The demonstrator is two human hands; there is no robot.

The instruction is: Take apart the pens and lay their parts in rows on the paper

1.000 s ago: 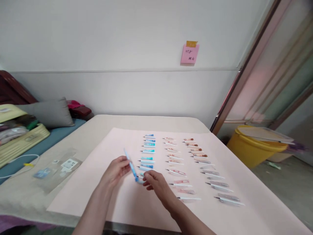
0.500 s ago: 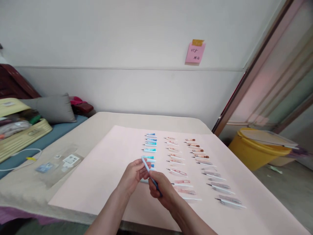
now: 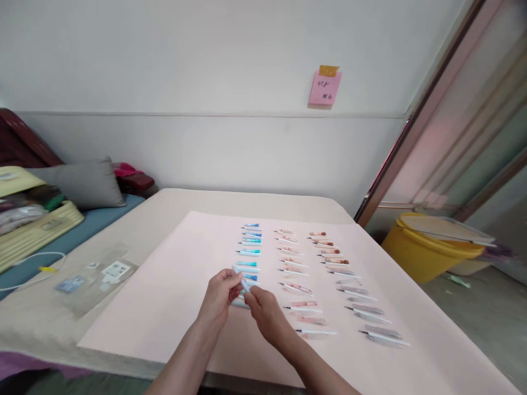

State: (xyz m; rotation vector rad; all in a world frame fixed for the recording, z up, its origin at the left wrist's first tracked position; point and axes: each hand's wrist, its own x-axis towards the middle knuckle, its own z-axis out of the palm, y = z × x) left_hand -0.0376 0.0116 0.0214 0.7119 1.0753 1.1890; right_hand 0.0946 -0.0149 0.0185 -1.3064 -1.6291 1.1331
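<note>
Above the near end of the blue column, both hands hold a light blue pen (image 3: 243,282) at a slant. My left hand (image 3: 220,291) pinches its upper part between thumb and fingers. The closed fingers of my right hand (image 3: 263,308) grip the lower part, and that end is hidden in the hand. Just beyond lie blue and teal pen pieces (image 3: 248,264) paired with thin white refills. To the right are a column of pink-patterned pen pieces (image 3: 303,304) and a column of brown and grey ones (image 3: 341,261), with refills alongside.
A pale pink sheet (image 3: 164,285) covers much of the table. At the left lie a clear plastic bag (image 3: 93,285) with labels and a white cable (image 3: 33,255). A yellow bin (image 3: 428,247) stands right of the table. A pink note (image 3: 325,89) is taped to the wall.
My left fingers have closed around the pen's upper part, where they were looser before. The pen's dark blue lower end, visible earlier, is now covered by my right hand. The view shifted slightly.
</note>
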